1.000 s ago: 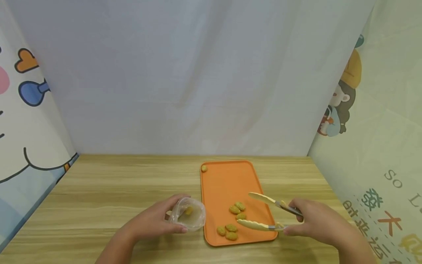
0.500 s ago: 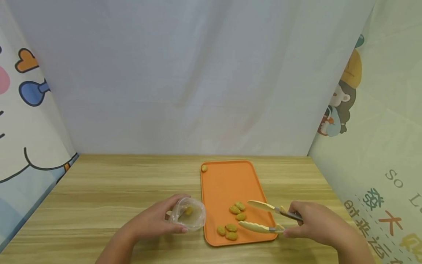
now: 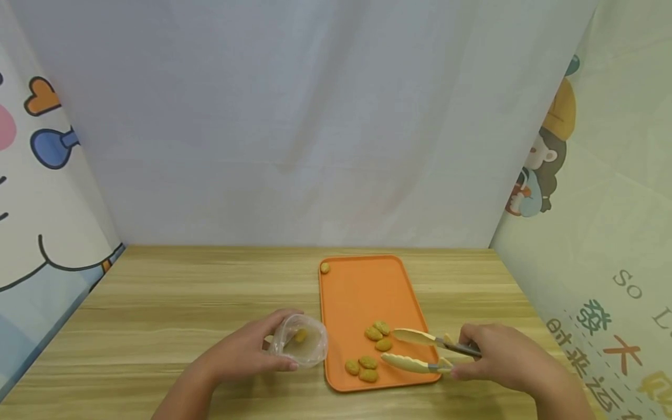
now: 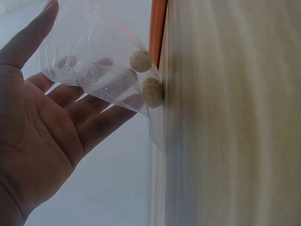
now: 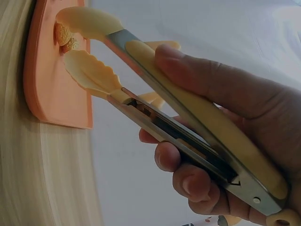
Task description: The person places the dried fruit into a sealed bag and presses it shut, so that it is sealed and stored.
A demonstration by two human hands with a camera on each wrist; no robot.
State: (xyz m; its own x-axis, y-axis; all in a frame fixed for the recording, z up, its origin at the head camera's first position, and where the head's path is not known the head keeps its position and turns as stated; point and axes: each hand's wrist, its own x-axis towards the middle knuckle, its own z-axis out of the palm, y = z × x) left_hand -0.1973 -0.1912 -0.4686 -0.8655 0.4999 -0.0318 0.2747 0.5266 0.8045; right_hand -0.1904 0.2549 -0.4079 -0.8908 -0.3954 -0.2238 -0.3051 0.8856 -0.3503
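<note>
My left hand holds a clear plastic bag upright by its sides, its mouth spread wide. Two small round tan pieces lie low in the bag, as the left wrist view shows. My right hand grips yellow-tipped metal tongs, whose arms are spread with nothing between the tips. Those tips hover over the near right part of an orange tray, just beside several golden-brown oval snack pieces. A second small cluster of snack pieces sits at the tray's near left corner.
One lone snack piece rests at the tray's far left corner. Under everything is a wood-grain table, backed by a pale curtain. Printed cloth hangs along the right side.
The upper arm of the tongs has come down toward the lower one, so the gap between the tips is narrower. My left hand and the bag have stayed put.
</note>
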